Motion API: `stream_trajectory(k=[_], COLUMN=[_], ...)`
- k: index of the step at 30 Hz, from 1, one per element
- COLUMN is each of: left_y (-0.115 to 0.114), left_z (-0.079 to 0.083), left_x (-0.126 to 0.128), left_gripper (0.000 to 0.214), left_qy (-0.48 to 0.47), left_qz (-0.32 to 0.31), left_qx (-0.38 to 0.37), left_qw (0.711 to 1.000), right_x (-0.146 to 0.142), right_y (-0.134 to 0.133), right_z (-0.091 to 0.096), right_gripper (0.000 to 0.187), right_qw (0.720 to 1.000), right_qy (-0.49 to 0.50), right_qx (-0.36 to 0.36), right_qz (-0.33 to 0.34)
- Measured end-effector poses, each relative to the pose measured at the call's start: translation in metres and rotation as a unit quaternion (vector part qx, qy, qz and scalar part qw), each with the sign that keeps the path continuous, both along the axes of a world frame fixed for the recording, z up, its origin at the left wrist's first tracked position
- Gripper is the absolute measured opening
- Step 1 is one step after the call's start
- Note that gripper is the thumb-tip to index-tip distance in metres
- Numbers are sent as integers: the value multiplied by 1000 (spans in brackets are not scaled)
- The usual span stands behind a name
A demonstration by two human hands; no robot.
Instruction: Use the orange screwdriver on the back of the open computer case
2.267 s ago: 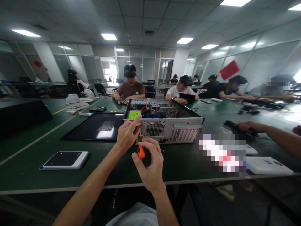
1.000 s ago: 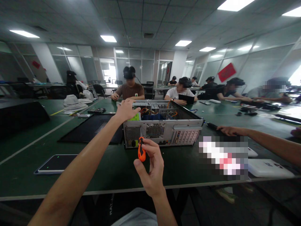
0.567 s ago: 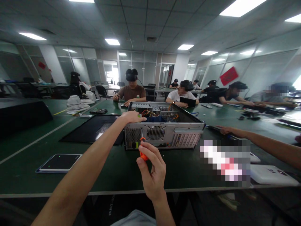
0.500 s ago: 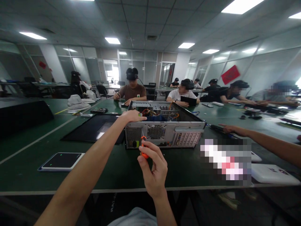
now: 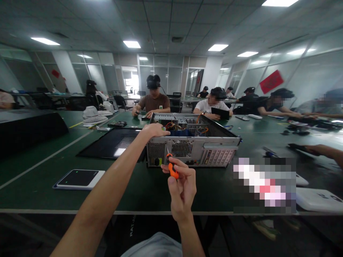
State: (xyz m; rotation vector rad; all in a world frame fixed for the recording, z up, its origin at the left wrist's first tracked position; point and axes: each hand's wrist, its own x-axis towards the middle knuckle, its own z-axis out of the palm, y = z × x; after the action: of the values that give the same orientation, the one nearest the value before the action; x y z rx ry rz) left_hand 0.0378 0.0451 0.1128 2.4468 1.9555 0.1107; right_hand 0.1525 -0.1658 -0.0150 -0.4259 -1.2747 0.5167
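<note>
While your left hand (image 5: 154,130) lies over the near left corner of the computer case (image 5: 197,144), its thumb stretches right; how far its other fingers bend or grip cannot be told. Your right hand (image 5: 184,187) has its fingers curled around the handle of the orange-black screwdriver (image 5: 173,171), whose shaft points at the metal back. The case stands set back from the middle of the table's (image 5: 128,200) near edge. Probably it is heavy and stiff, with thin rims; hold its frame, away from the wires (image 5: 174,126). The screwdriver seems light; its thick handle is the better grip.
</note>
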Motion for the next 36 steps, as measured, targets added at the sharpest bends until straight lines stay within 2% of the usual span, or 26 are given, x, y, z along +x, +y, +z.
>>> stream_trajectory(k=[9, 15, 19, 26, 32, 36], left_y=[-6, -7, -8, -10, -11, -10], left_z=[3, 2, 3, 4, 6, 5], left_x=[2, 2, 3, 3, 3, 3], left_gripper=[80, 76, 77, 75, 77, 77], left_qy=[9, 9, 13, 3, 2, -3], left_qz=[-2, -3, 0, -3, 1, 2], left_qx=[-3, 6, 2, 0, -7, -4], left_qw=[1000, 1000, 1000, 1000, 1000, 1000], right_x=[-5, -8, -6, 0, 4, 5], right_y=[-1, 2, 3, 2, 5, 2], right_z=[4, 0, 2, 2, 6, 10], right_gripper=[17, 23, 22, 37, 45, 37], right_qw=[1000, 986, 971, 980, 967, 963], right_qy=[-8, -61, -118, -125, -127, -164], right_qx=[1, 22, 52, 42, 54, 50], right_qz=[-30, -153, -201, -148, -212, -207])
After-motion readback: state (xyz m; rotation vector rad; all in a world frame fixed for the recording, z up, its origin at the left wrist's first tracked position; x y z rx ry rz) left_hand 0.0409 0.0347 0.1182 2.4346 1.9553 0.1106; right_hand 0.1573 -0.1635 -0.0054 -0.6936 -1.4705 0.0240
